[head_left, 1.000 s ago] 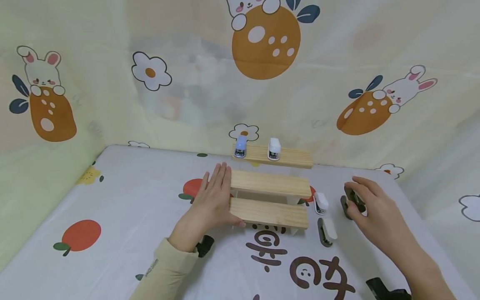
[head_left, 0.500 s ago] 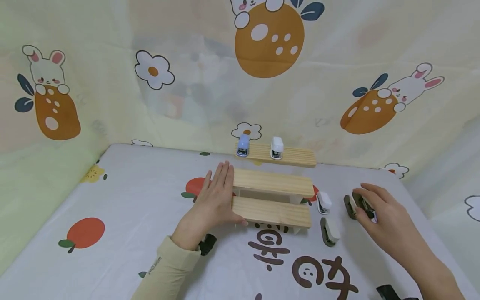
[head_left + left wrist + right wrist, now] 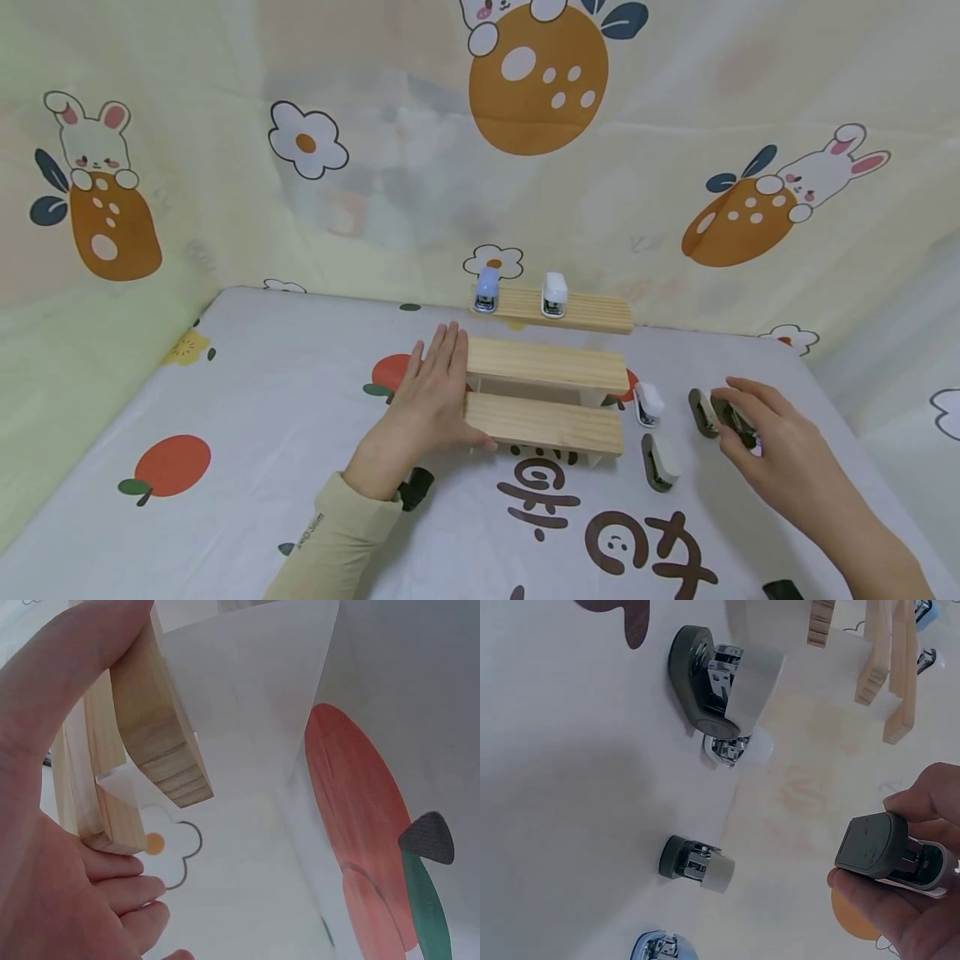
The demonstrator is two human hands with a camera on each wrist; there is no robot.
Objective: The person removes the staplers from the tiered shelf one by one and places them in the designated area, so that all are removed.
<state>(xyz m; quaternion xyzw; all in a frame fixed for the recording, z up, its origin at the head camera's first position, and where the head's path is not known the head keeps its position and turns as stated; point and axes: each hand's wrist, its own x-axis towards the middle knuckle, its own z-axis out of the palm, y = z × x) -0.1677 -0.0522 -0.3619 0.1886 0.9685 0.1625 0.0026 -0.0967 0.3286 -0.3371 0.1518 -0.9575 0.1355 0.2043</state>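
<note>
Cream cloth [image 3: 390, 221] printed with rabbits and flowers hangs behind a white tablecloth [image 3: 285, 408]. Toward the right side of the table, the right hand [image 3: 783, 454] grasps a small stapler [image 3: 870, 844] between thumb and fingers. Its smooth dark grey base, square with rounded corners, is turned to the right wrist camera; a blackish inner part and a pale edge show behind it. Just beside it stands a dark-based stapler with a pale top [image 3: 703, 413]. Nearer the stepped wooden rack [image 3: 543, 423] are a white stapler [image 3: 650, 404] and a grey-and-white stapler [image 3: 662, 464]. The left hand [image 3: 427, 400], fingers extended, rests against the rack's left end. On the rear plank sit a blue stapler [image 3: 487, 292] and another white one [image 3: 554, 296], apart.
</note>
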